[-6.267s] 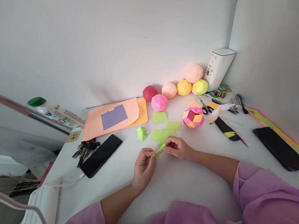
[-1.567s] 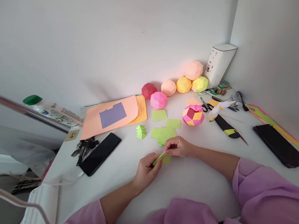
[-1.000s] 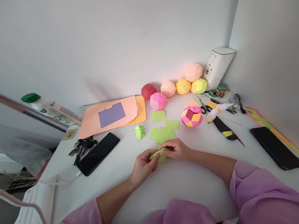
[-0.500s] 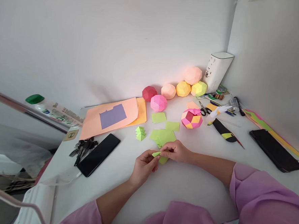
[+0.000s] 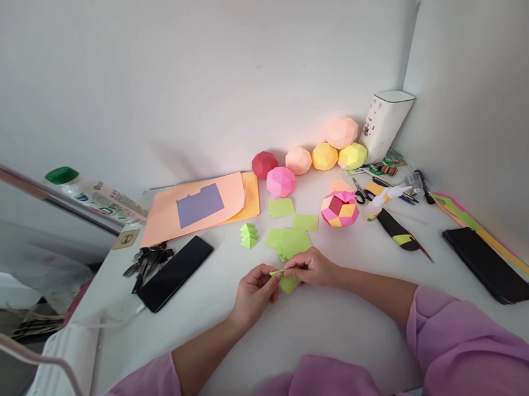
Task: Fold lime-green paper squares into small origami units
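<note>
Both hands pinch one small folded light-green paper piece (image 5: 288, 281) just above the white table (image 5: 337, 322). My left hand (image 5: 253, 292) holds its left end, fingers closed. My right hand (image 5: 313, 266) grips it from the right, fingers pressed together. Right behind the hands lies a loose pile of green paper squares (image 5: 290, 240). A small stack of folded green units (image 5: 249, 235) sits to the left of that pile.
Paper polyhedron balls line the wall: red (image 5: 265, 163), pink (image 5: 280, 181), peach (image 5: 298, 160), yellow (image 5: 325, 156). A pink-and-yellow ball (image 5: 340, 208) stands nearer. Orange sheets (image 5: 201, 208), a black phone (image 5: 175, 272) and keys (image 5: 146, 261) lie left; scissors (image 5: 360, 191), pens and a black case (image 5: 488, 265) lie right.
The green piece has been turned and refolded between my fingers, going from a narrow strip to a flatter shape. Both hands have stayed over the same spot of the table.
</note>
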`<state>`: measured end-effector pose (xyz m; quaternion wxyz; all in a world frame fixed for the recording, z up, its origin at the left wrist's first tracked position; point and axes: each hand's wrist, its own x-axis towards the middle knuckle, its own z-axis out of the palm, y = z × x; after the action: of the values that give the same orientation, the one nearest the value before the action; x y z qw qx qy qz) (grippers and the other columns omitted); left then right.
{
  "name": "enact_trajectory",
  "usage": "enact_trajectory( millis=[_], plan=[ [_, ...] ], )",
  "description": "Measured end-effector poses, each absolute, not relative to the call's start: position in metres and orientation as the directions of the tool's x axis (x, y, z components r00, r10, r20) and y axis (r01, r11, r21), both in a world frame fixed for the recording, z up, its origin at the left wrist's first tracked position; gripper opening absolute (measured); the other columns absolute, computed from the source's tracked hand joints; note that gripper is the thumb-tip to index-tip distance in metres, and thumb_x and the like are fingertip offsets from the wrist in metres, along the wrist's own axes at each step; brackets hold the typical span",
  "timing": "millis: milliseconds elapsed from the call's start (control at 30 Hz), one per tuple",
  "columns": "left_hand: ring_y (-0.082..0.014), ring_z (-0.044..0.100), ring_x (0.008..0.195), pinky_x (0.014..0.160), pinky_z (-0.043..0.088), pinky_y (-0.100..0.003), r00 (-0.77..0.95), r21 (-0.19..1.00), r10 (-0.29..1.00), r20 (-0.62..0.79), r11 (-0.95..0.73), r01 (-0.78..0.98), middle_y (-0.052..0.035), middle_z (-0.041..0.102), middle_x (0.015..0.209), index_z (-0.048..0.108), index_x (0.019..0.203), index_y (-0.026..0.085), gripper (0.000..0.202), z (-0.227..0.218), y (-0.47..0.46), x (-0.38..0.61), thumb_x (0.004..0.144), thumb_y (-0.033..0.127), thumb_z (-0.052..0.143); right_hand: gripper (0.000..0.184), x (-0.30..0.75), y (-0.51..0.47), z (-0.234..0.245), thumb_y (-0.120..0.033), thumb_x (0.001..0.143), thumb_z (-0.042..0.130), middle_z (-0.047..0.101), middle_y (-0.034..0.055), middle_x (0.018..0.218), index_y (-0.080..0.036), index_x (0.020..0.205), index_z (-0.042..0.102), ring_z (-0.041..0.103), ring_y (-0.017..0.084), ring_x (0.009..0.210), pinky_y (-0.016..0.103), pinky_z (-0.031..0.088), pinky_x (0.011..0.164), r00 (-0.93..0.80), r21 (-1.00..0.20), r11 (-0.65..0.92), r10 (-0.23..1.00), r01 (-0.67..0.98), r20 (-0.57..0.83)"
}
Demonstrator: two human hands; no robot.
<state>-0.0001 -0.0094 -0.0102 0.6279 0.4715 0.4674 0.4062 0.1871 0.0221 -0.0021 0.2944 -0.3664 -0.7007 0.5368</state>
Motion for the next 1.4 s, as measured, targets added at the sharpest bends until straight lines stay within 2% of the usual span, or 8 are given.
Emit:
enact_trajectory(
  millis=[467,633,800,900,1000,1133,1267,1400],
  plan=[
    [-0.0077,0.043,0.039,0.044,0.033,-0.020,0.212,0.975,0.958,-0.192,0.212,-0.073,0.0065,0.051,0.043,0.053,0.078,0.017,0.026,-0.0117,-0.0105,-0.0031,0.077,0.042,0.061,0.035,0.1880,0.0233,-0.0006,-0.046,0.079,0.059,0.053,-0.0021,0.058,-0.012,0.082,0.068,0.048,0.008,0.050,0.021,0.048,0.048,-0.568,-0.980,0.081,0.822,0.183,-0.039],
    [-0.0073,0.043,0.041,0.045,0.034,-0.020,0.172,0.971,0.971,-0.169,0.193,-0.139,0.0063,0.051,0.044,0.052,0.073,0.017,0.024,-0.0092,-0.0118,-0.0031,0.077,0.040,0.061,0.035,0.1886,0.0242,-0.0018,-0.047,0.078,0.060,0.055,-0.0016,0.061,-0.013,0.084,0.068,0.049,0.008,0.052,0.021,0.050,0.049,-0.566,-0.985,0.027,0.821,0.170,-0.075],
    [-0.0078,0.044,0.042,0.047,0.036,-0.020,0.106,0.961,0.979,-0.173,0.192,-0.198,0.0063,0.050,0.046,0.050,0.073,0.018,0.024,-0.0059,-0.0115,-0.0024,0.077,0.039,0.060,0.037,0.1892,0.0253,-0.0039,-0.048,0.077,0.060,0.055,-0.0011,0.062,-0.013,0.084,0.067,0.050,0.009,0.051,0.022,0.050,0.049,-0.555,-0.984,-0.012,0.825,0.176,-0.110],
    [-0.0076,0.045,0.044,0.048,0.037,-0.021,0.127,0.961,0.979,-0.158,0.182,-0.207,0.0055,0.052,0.052,0.052,0.080,0.018,0.023,-0.0065,-0.0106,-0.0027,0.079,0.040,0.059,0.036,0.1893,0.0254,-0.0035,-0.048,0.078,0.060,0.054,-0.0013,0.062,-0.013,0.084,0.066,0.050,0.009,0.053,0.022,0.050,0.049,-0.563,-0.984,-0.020,0.818,0.177,-0.118],
    [-0.0054,0.038,0.042,0.043,0.031,-0.019,0.190,0.974,0.969,-0.161,0.186,-0.128,0.0064,0.049,0.056,0.054,0.087,0.017,0.026,-0.0089,-0.0097,-0.0022,0.076,0.040,0.063,0.035,0.1883,0.0252,-0.0018,-0.046,0.079,0.059,0.053,-0.0018,0.060,-0.013,0.084,0.067,0.048,0.008,0.052,0.021,0.048,0.049,-0.573,-0.980,0.012,0.813,0.198,-0.106],
    [-0.0042,0.031,0.041,0.040,0.024,-0.018,0.246,0.982,0.951,-0.187,0.190,0.010,0.0068,0.045,0.053,0.057,0.077,0.016,0.026,-0.0107,-0.0078,-0.0009,0.075,0.040,0.064,0.032,0.1853,0.0247,-0.0006,-0.043,0.079,0.059,0.049,-0.0030,0.055,-0.012,0.080,0.068,0.044,0.007,0.047,0.019,0.043,0.045,-0.576,-0.970,0.082,0.814,0.229,-0.067],
    [-0.0048,0.036,0.045,0.042,0.027,-0.017,0.245,0.984,0.953,-0.178,0.177,0.027,0.0050,0.049,0.057,0.056,0.072,0.015,0.022,-0.0092,-0.0063,-0.0004,0.074,0.036,0.064,0.030,0.1837,0.0246,-0.0008,-0.041,0.078,0.060,0.049,-0.0029,0.054,-0.012,0.076,0.068,0.043,0.007,0.046,0.018,0.039,0.043,-0.576,-0.957,0.114,0.815,0.265,-0.062],
    [-0.0050,0.036,0.045,0.043,0.027,-0.017,0.212,0.987,0.964,-0.157,0.163,-0.010,0.0053,0.047,0.055,0.054,0.068,0.015,0.020,-0.0080,-0.0072,-0.0017,0.073,0.033,0.063,0.029,0.1854,0.0253,-0.0008,-0.041,0.079,0.060,0.051,-0.0027,0.055,-0.012,0.077,0.067,0.045,0.007,0.046,0.019,0.043,0.044,-0.588,-0.973,0.051,0.803,0.224,-0.093]
  ],
)
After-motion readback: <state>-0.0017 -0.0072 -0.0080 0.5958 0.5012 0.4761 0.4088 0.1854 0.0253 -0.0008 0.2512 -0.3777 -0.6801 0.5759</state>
